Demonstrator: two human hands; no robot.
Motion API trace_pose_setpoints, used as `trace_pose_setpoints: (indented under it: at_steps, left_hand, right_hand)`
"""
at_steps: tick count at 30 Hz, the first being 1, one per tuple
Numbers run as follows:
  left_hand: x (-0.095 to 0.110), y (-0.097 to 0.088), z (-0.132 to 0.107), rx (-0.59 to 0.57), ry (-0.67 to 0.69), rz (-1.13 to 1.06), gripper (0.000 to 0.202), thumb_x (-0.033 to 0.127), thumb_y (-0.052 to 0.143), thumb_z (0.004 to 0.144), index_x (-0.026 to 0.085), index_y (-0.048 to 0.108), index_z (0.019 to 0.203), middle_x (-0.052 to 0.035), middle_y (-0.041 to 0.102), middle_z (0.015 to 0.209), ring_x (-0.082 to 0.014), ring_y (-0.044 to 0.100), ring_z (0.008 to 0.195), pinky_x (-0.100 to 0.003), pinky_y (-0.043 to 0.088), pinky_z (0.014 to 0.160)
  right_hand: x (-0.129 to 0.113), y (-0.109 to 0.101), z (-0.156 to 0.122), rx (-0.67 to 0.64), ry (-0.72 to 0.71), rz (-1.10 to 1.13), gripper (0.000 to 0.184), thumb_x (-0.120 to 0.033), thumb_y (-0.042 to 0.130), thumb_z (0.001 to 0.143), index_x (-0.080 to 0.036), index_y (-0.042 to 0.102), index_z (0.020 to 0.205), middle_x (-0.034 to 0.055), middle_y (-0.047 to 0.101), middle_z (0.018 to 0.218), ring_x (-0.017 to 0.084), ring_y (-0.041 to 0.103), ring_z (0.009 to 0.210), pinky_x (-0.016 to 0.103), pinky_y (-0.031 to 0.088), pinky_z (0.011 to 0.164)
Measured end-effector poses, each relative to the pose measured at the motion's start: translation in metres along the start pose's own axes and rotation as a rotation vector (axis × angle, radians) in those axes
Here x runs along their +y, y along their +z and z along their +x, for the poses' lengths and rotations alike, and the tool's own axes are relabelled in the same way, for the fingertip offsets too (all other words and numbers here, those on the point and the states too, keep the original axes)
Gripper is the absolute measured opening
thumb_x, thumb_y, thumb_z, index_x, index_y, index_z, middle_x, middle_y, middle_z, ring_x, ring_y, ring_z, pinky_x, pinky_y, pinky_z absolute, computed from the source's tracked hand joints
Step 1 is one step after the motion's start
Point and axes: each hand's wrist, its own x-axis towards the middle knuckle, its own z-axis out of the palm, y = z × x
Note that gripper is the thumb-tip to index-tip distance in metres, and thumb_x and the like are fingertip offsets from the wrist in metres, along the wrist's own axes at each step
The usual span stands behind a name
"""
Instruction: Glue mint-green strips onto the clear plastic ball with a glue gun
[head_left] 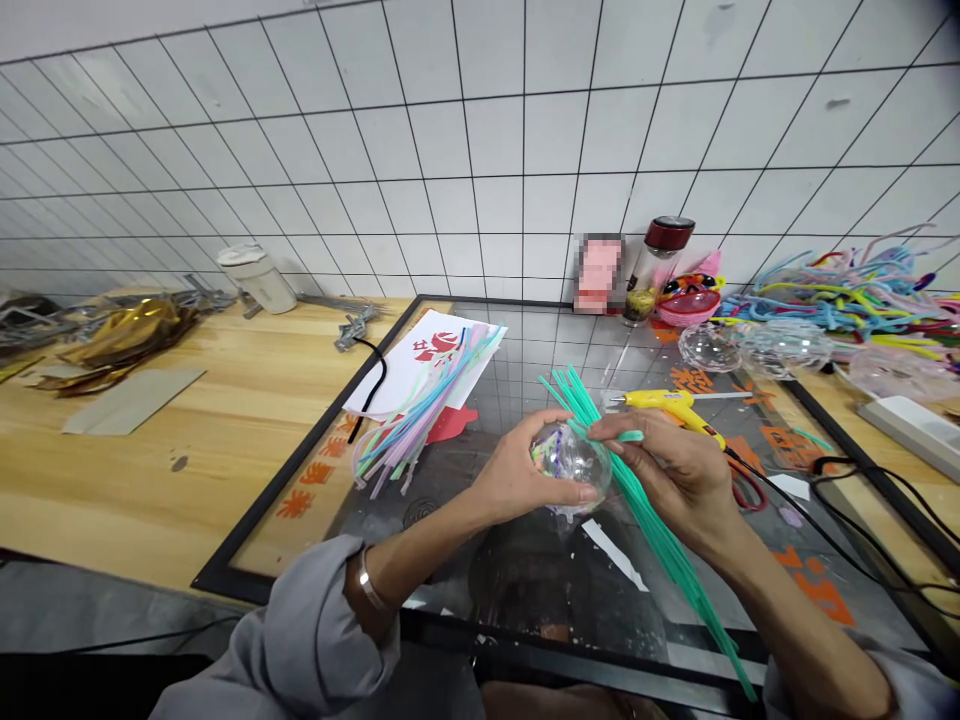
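Left hand clamped round ball, inside front edge of desk; right hand, fingertips pinched on green stem, crosswise at ball's upper right.

The left forearm comes from the lower left of the frame, its grey sleeve rolled near the elbow. The left hand, at the centre, is curved in a wide grip, the thumb stretched below the raised fingers. The right forearm rises from the lower right corner; the right hand bends inward, thumb and index fingertip pinched close beside the left fingers.
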Motion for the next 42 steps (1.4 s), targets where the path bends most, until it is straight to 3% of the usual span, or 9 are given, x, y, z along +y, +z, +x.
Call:
trace_pose_setpoints:
  at_steps: [4,10,16,24,33,42]
  left_hand:
    - [0.003,0.0,-0.001,-0.004,-0.002,0.012,0.084,0.032,0.092,0.053,0.018,0.057,0.128,-0.0097,0.065,0.125,-0.029,0.06,0.115,-0.038,0.047,0.095]
    - [0.003,0.001,-0.001,0.022,0.005,0.029,0.084,0.034,0.092,0.053,0.019,0.058,0.128,-0.0091,0.065,0.125,-0.0275,0.061,0.112,-0.037,0.048,0.093]
    - [0.001,0.002,-0.001,0.022,-0.011,0.024,0.085,0.035,0.092,0.053,0.02,0.057,0.129,-0.009,0.065,0.125,-0.0269,0.062,0.108,-0.037,0.049,0.091]
    - [0.002,0.003,-0.003,0.017,-0.023,0.015,0.086,0.035,0.092,0.053,0.021,0.057,0.13,-0.0087,0.064,0.123,-0.0258,0.061,0.106,-0.033,0.049,0.083]
    - [0.007,0.004,-0.003,0.02,-0.028,0.006,0.084,0.033,0.092,0.053,0.02,0.058,0.129,-0.0083,0.064,0.122,-0.0264,0.06,0.111,-0.034,0.051,0.087]
    - [0.006,0.004,-0.003,0.045,-0.001,0.117,0.081,0.034,0.092,0.055,0.022,0.059,0.127,-0.0083,0.067,0.121,-0.0293,0.062,0.112,-0.041,0.05,0.095]
  right_hand:
    - [-0.002,0.0,0.0,-0.009,0.014,0.022,0.019,-0.015,0.057,0.094,-0.023,0.074,0.096,0.0035,0.079,0.088,0.017,0.074,0.083,0.029,0.058,0.077]
    - [-0.002,0.002,-0.006,0.005,0.158,0.087,0.016,-0.019,0.062,0.092,-0.025,0.077,0.093,0.0018,0.08,0.09,0.016,0.075,0.078,0.025,0.058,0.07]
    - [-0.005,0.001,-0.008,-0.024,0.261,0.085,0.018,-0.03,0.062,0.093,-0.025,0.076,0.081,0.0025,0.08,0.085,0.019,0.076,0.075,0.029,0.06,0.068]
    - [-0.008,0.003,-0.008,-0.011,0.21,0.143,0.015,-0.02,0.062,0.092,-0.026,0.076,0.089,0.0011,0.08,0.091,0.017,0.076,0.078,0.025,0.059,0.071]
    - [-0.005,0.005,-0.013,-0.035,0.211,0.141,0.015,-0.02,0.061,0.093,-0.023,0.076,0.092,0.0043,0.079,0.094,0.018,0.075,0.083,0.028,0.059,0.075]
    - [-0.005,0.008,-0.013,-0.03,0.229,0.135,0.016,-0.024,0.061,0.093,-0.024,0.077,0.093,0.0048,0.079,0.092,0.019,0.075,0.085,0.03,0.06,0.076]
